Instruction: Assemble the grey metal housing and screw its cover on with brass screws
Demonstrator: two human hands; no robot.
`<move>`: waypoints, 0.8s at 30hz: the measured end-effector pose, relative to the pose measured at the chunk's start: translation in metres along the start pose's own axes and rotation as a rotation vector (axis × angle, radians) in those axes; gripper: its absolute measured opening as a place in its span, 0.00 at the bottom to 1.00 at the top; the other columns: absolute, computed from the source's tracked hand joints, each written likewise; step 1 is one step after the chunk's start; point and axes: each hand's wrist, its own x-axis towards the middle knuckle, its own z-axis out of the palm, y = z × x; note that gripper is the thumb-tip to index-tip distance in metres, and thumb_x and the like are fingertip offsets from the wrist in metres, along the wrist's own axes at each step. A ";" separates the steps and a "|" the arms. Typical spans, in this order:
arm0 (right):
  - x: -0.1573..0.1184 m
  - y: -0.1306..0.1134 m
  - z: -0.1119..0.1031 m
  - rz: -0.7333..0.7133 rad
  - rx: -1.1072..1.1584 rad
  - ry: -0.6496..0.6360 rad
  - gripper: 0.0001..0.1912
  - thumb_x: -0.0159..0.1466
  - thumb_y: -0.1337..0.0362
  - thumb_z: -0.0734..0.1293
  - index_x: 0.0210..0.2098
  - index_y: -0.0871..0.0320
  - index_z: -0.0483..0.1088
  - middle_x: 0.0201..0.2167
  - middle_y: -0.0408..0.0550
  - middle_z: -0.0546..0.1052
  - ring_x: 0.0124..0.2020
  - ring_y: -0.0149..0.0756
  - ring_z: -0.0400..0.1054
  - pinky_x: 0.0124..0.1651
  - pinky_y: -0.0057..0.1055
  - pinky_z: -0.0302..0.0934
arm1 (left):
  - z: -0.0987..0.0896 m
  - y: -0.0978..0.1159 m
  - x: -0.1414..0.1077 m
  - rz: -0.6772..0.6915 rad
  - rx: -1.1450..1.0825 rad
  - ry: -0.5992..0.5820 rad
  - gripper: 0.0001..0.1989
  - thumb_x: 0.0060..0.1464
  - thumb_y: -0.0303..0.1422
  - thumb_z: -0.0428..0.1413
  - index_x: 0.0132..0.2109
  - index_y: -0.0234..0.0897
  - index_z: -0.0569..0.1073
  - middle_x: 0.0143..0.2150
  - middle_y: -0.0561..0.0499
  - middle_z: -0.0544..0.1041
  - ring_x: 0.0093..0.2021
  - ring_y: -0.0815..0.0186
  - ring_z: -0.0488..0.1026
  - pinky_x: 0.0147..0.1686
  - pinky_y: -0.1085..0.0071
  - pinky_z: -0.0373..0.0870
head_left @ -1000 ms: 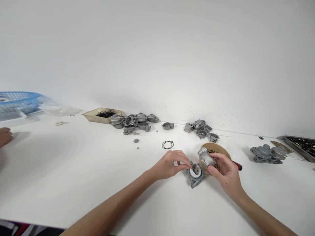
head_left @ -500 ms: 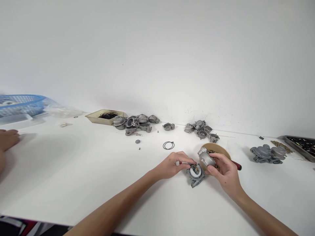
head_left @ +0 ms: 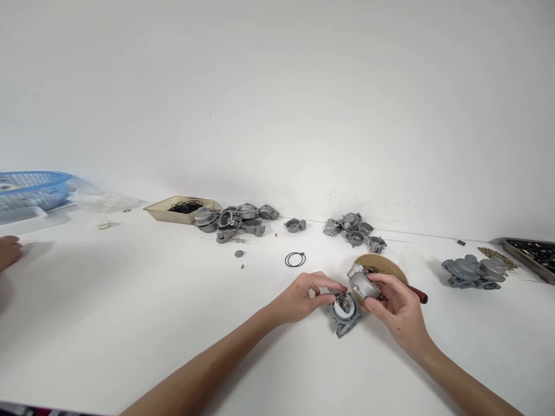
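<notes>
White table under a bare wall: the grey metal body (head_left: 344, 312) lies between both hands, left hand (head_left: 303, 297) pinching at its near rim, right hand (head_left: 396, 309) holding a metal cover (head_left: 362, 282) just above-right of it

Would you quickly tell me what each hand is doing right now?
Left hand: fingertips pinched at the grey body on the table.
Right hand: closed, holding a grey cover.
</notes>
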 end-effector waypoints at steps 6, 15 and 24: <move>0.002 0.006 -0.003 -0.058 -0.036 -0.010 0.19 0.61 0.52 0.79 0.48 0.51 0.79 0.46 0.53 0.82 0.45 0.47 0.78 0.35 0.34 0.79 | -0.006 0.007 -0.001 -0.070 -0.044 -0.053 0.17 0.65 0.40 0.63 0.58 0.42 0.82 0.54 0.45 0.83 0.48 0.61 0.77 0.41 0.72 0.72; -0.004 0.005 0.002 -0.188 -0.191 0.008 0.17 0.59 0.54 0.81 0.46 0.50 0.84 0.51 0.54 0.81 0.36 0.42 0.78 0.33 0.36 0.80 | -0.007 0.008 -0.003 -0.215 -0.094 -0.099 0.23 0.54 0.43 0.71 0.55 0.42 0.81 0.56 0.45 0.77 0.47 0.62 0.75 0.35 0.74 0.74; -0.004 0.012 0.000 -0.283 -0.274 -0.021 0.16 0.62 0.56 0.79 0.48 0.51 0.83 0.52 0.55 0.80 0.33 0.38 0.78 0.28 0.32 0.79 | -0.003 0.009 -0.002 -0.242 -0.167 -0.052 0.21 0.56 0.47 0.68 0.49 0.36 0.83 0.45 0.45 0.80 0.39 0.62 0.78 0.31 0.73 0.81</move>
